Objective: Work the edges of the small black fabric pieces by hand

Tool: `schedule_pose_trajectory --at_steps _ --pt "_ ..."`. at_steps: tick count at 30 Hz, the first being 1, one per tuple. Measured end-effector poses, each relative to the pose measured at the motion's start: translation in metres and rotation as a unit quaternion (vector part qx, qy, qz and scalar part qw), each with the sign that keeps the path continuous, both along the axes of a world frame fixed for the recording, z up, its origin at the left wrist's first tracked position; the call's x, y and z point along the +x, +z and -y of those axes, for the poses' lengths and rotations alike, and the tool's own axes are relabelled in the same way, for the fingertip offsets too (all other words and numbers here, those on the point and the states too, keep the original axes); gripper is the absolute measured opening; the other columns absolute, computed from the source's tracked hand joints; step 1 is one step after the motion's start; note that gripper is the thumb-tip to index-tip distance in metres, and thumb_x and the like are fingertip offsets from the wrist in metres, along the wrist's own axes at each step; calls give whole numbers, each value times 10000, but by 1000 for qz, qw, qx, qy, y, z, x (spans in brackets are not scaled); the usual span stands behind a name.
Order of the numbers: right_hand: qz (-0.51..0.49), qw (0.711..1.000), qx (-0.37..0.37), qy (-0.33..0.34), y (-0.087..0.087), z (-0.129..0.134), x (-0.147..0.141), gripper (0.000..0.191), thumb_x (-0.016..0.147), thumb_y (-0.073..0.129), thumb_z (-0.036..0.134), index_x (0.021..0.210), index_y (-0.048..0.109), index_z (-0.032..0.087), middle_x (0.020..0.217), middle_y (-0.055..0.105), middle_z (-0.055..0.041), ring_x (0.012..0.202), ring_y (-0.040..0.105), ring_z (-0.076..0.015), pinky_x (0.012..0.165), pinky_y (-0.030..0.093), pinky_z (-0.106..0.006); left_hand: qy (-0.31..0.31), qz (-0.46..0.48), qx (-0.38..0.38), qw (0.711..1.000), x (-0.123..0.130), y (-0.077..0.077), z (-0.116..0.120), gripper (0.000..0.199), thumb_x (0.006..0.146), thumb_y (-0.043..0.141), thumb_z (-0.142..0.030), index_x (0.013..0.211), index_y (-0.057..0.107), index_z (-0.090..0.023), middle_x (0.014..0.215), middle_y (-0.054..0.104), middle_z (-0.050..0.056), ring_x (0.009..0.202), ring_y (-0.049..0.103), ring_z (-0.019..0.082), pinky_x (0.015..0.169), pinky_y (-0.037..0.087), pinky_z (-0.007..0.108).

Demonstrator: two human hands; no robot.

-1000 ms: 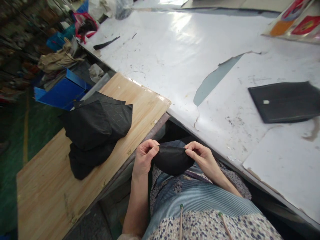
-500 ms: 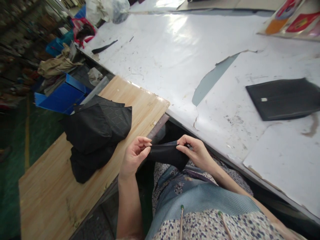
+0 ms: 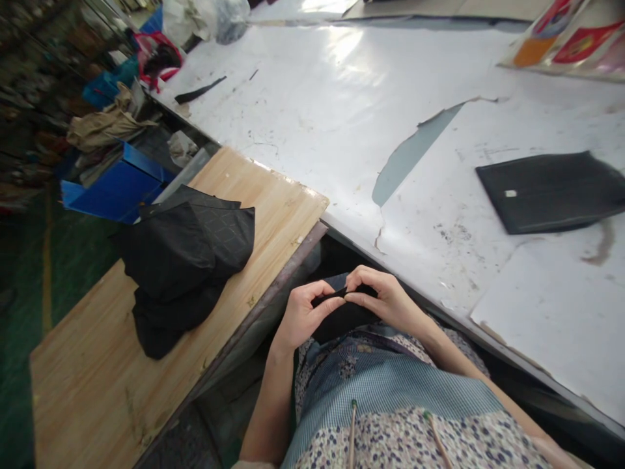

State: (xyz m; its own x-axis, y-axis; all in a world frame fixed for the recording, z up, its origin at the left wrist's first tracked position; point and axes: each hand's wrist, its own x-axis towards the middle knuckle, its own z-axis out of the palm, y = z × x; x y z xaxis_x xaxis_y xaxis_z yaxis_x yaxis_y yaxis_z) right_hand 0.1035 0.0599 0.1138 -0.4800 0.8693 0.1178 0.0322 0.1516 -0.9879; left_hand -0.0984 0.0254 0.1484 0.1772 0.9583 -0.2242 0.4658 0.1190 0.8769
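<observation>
Above my lap, my left hand [image 3: 307, 312] and my right hand [image 3: 378, 293] both pinch the upper edge of a small piece of black fabric [image 3: 342, 320]. Their fingertips nearly meet at its middle. The rest of the fabric hangs down towards my apron, and its lower part is dark and hard to make out. On the wooden board to my left lies a crumpled pile of black fabric pieces [image 3: 180, 254], one with a grid of stitched lines.
The wooden board [image 3: 273, 189] butts against a white-covered table [image 3: 312, 111] with a torn patch. A flat black panel [image 3: 556, 192] with a small white label lies on the right. Beyond the board stands a blue box [image 3: 117, 185]; a printed bag [image 3: 571, 45] is at the far right.
My left hand has moved right, close to my right hand, along the fabric's edge. The stretch of fabric between the hands has shortened.
</observation>
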Motion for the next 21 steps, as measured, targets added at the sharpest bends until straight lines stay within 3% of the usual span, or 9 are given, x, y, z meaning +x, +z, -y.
schedule_pose_trajectory --at_steps 4,8,12,21 --pt "8 1000 -17 -17 -12 8 13 53 888 695 206 919 653 216 970 663 -28 930 621 -200 855 478 -315 26 41 -48 998 -3 -8 3 335 861 698 -445 736 614 -146 644 501 -35 599 435 94 541 332 211" --pt "8 998 -58 -40 -15 14 12 45 891 689 244 926 671 224 926 693 -14 889 636 -198 836 484 -318 27 54 -63 996 -1 -8 3 340 847 712 -445 731 618 -140 645 515 -30 600 441 94 540 336 206" --pt "-26 990 -125 -59 -15 17 9 80 880 697 285 864 676 211 866 688 -7 826 621 -183 769 473 -296 25 63 -68 995 2 -8 2 332 823 738 -437 735 636 -133 658 543 -20 611 462 99 554 354 208" --pt "-96 958 -268 -18 -18 19 13 239 861 718 406 849 618 190 759 598 10 641 484 -118 572 356 -237 18 69 -78 994 1 -8 5 289 785 776 -380 736 631 -135 662 549 -29 609 460 92 561 358 203"
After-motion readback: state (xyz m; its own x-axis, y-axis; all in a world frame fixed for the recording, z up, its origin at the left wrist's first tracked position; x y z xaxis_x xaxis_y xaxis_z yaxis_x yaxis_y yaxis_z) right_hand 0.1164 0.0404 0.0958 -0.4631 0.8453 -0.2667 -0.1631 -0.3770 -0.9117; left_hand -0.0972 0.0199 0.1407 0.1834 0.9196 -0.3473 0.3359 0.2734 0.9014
